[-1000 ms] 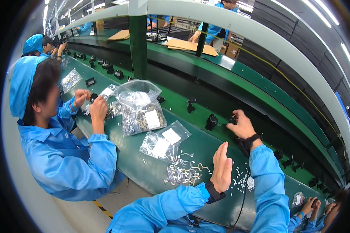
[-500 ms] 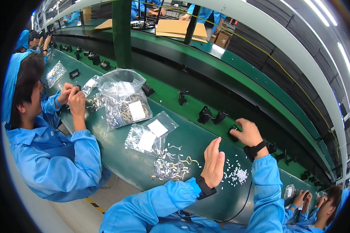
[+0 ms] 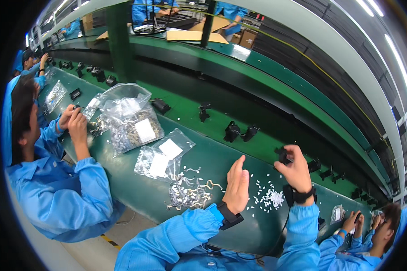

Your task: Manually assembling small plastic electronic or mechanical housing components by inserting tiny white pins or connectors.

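My right hand (image 3: pixel 295 170) is closed on a small black plastic part (image 3: pixel 283 155) at the near edge of the green belt. Its fingers and thumb curl around the part's right side. My left hand (image 3: pixel 236 186) holds nothing; its fingers point up, straight and close together, above the table. To its right lies a scattered heap of small white pieces (image 3: pixel 274 198). On its other side is a tangled pile of short wires with white connectors (image 3: pixel 187 195).
Clear bags (image 3: pixel 160 158) with white labels lie on the green table (image 3: pixel 122 174); a larger bag (image 3: pixel 131 124) is full of small parts. More black parts (image 3: pixel 233 131) sit along the belt (image 3: pixel 185 122). Co-workers sit at left (image 3: pixel 54 180) and right (image 3: pixel 361 244).
My right hand has closed on the black part and drawn it back a little off its spot on the belt. My left hand keeps its pose; the whole view has shifted slightly.
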`<state>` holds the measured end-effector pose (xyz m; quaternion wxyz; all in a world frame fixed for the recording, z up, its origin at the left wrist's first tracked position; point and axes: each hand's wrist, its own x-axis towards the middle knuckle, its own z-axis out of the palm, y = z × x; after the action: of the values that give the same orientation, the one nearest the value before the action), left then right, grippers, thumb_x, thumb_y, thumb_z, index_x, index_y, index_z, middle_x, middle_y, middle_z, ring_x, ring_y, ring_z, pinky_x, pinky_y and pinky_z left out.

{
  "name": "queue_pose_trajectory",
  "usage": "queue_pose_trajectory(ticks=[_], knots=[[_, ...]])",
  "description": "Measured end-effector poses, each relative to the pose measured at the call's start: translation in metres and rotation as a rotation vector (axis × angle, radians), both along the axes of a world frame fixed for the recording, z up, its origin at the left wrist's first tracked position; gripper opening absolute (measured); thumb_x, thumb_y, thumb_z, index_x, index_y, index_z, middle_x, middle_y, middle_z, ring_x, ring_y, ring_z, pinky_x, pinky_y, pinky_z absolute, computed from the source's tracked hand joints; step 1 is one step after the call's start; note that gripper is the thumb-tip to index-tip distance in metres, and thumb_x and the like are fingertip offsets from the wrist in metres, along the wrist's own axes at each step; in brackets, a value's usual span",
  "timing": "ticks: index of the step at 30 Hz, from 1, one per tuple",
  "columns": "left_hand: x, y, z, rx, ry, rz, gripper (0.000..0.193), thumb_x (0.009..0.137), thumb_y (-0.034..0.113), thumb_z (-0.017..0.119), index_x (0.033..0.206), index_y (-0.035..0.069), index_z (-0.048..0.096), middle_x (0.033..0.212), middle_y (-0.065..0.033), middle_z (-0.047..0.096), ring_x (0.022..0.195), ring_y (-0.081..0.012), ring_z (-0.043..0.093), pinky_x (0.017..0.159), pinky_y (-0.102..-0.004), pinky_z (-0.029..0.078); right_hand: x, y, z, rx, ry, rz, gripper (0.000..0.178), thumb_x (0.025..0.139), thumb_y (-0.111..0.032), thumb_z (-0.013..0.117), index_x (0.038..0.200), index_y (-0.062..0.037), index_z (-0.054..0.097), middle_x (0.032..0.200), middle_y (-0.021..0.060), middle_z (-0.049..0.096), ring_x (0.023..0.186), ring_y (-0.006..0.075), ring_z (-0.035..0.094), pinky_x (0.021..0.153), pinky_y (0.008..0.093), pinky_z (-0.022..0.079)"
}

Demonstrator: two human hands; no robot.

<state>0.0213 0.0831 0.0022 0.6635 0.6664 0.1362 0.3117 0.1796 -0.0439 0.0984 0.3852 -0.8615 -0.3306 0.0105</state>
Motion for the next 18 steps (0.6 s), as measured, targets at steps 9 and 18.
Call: queue_pose_trajectory(ticks=[9, 18], knots=[[-0.003, -0.007, -0.002, -0.025, 0.039, -0.090, 0.063, 0.114, 0.043, 0.025, 0.162, 0.001, 0.026, 0.162, -0.0199, 0.032, 0.146, -0.0313, 0.038, 0.116, -0.0436, 0.038, -0.029, -0.120, -0.060, -0.137, 0.073, -0.365, 0.089, 0.075, 0.000, 0.085, 0.152, -0.0009, 0.040, 0.113, 0.0115, 0.065, 0.100, 0.0222, 0.068, 0.084, 0.0327, 0.056], [0.005, -0.012, -0.009, 0.025, -0.021, -0.036, 0.062, 0.113, 0.040, 0.033, 0.153, -0.008, 0.035, 0.152, -0.0298, 0.041, 0.143, -0.0435, 0.039, 0.121, -0.0476, 0.029, -0.014, -0.118, -0.002, -0.276, -0.206, -0.178, 0.076, 0.075, -0.011, 0.083, 0.144, 0.0011, 0.052, 0.152, 0.0274, 0.048, 0.142, 0.0418, 0.047, 0.117, 0.0429, 0.038]])
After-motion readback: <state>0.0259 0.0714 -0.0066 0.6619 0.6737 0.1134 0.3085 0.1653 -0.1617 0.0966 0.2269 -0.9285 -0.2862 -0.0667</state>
